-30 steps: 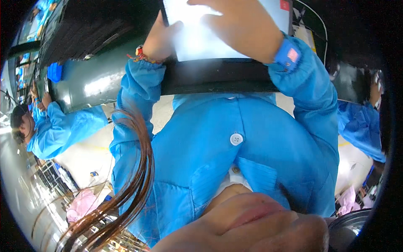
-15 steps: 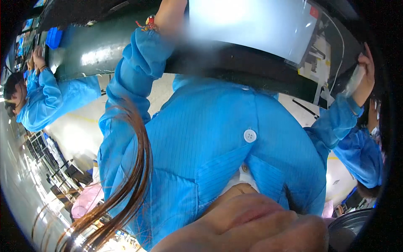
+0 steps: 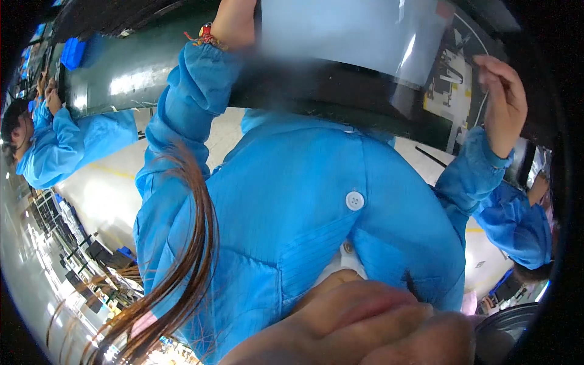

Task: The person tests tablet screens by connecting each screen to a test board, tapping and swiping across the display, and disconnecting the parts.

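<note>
A pale rectangular panel [image 3: 340,30] lies on the dark green bench at the top, bluish grey with a streak of glare near its right end. My left hand [image 3: 236,24] reaches up beside the panel's left edge, a red and gold bracelet [image 3: 207,38] at the wrist; its fingers are cut off by the top of the picture. To the right of the panel my right hand [image 3: 506,103] is raised above the bench with fingers bent and apart, and nothing shows in it. Between that hand and the panel sits a white and yellow piece with dark markings [image 3: 447,88].
A thin white cable [image 3: 473,25] curves along the bench's right part. At the far left a person in blue [image 3: 67,143] works at the same bench [image 3: 152,76], near a blue bin [image 3: 73,53]. Another blue sleeve [image 3: 517,222] is close on the right.
My right hand has moved left toward the panel, and the clear strip seen by it before no longer shows there. The panel has turned from bright white to dull bluish grey.
</note>
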`<state>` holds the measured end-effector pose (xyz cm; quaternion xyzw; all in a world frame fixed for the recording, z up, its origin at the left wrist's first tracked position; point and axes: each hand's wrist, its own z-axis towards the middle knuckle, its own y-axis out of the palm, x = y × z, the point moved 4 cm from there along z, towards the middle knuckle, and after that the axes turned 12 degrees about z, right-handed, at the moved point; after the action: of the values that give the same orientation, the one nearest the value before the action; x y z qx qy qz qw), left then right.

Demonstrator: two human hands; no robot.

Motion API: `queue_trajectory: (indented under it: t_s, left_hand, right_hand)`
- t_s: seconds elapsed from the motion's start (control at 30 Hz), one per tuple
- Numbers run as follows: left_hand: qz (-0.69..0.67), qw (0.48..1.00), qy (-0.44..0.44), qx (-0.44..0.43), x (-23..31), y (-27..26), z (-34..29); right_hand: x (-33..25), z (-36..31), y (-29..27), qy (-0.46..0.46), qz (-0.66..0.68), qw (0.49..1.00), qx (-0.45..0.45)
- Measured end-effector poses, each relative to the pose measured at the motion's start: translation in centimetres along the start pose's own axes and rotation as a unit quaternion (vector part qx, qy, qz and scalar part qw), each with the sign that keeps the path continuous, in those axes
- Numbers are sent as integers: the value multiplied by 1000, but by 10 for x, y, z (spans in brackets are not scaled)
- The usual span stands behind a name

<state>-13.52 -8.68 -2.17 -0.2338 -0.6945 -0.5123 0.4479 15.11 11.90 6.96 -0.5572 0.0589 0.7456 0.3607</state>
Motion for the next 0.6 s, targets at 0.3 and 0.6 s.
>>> queue_trajectory:
  t_s: [0.3, 0.6]
  left_hand:
    - [-26, 998, -46, -21, -1, 4, 3]
    - [-66, 995, -61, -48, -3, 5, 3]
  right_hand:
    - [-27, 50, 101, -141, -179, 952, -203]
    - [-45, 66, 148, -264, -147, 940, -161]
